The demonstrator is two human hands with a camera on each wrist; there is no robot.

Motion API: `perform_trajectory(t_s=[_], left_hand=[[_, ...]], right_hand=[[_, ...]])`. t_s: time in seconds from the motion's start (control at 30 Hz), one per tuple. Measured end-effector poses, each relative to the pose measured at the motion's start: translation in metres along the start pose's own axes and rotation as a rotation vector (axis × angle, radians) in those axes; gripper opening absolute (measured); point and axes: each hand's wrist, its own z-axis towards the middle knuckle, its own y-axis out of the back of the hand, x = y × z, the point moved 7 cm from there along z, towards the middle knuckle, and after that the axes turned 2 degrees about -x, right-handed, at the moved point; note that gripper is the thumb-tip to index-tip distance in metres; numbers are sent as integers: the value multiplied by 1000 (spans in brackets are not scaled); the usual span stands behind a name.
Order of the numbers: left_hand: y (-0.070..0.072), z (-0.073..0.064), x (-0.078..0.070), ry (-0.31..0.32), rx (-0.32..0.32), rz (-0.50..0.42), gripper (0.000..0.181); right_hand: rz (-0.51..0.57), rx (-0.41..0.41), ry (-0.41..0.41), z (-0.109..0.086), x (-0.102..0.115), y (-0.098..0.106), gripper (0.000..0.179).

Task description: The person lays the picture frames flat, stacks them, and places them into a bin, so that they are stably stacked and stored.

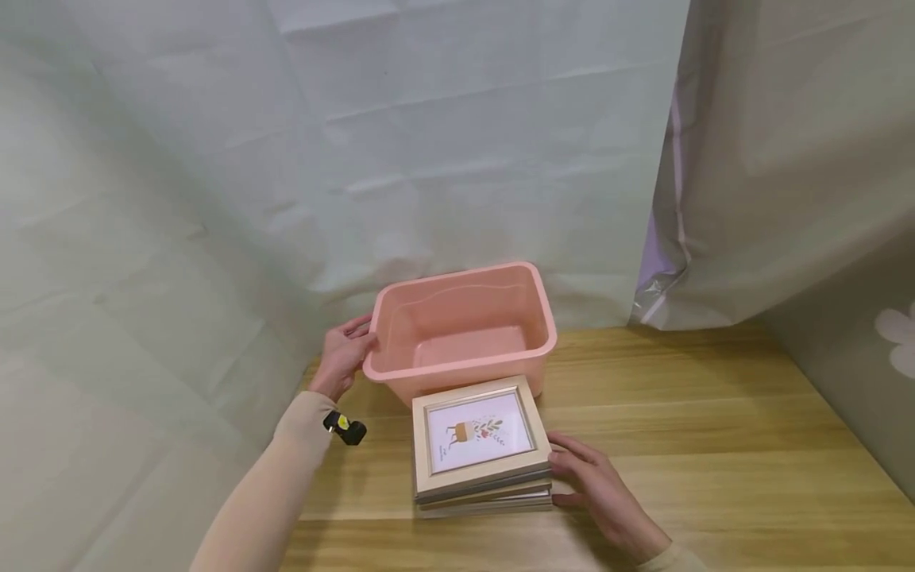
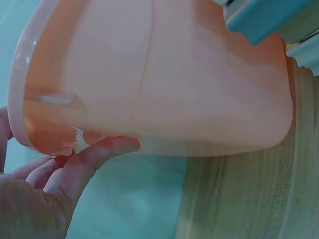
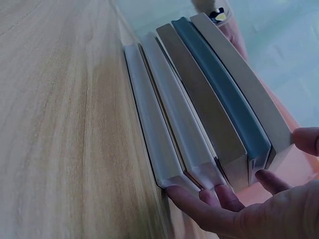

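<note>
A pink plastic bin [image 1: 457, 369] stands on the wooden table, nothing in it. My left hand [image 1: 345, 357] rests against the outside of its left end. Up close, the thumb [image 2: 119, 145] lies along the outer wall, with the other fingers bunched near the rim. Right in front of the bin is a stack of picture frames, its top frame [image 1: 472, 477] pale wood around a print of a plant. My right hand [image 1: 596, 485] touches the stack's right end, fingers spread over several layers. Among the edges, a blue-grey frame [image 3: 229, 94] sits between a brown and a pale one.
Pale sheeting [image 1: 472, 143] hangs behind the bin and along the left. A grey curtain [image 1: 779, 159] drops to the back right of the wooden table [image 1: 715, 421]. A small black device [image 1: 345, 427] is strapped at the left wrist.
</note>
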Motion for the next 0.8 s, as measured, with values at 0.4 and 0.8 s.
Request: perform_trajectory(t_s=[0.4,0.8], left_hand=[[-6,-7,0,-16,-31,43,64],[-3,-83,55,90,9,-87,58]], right_hand=[[5,3,-9,-3,-2,2,64],[-20,123,-49,5,12,10,71]])
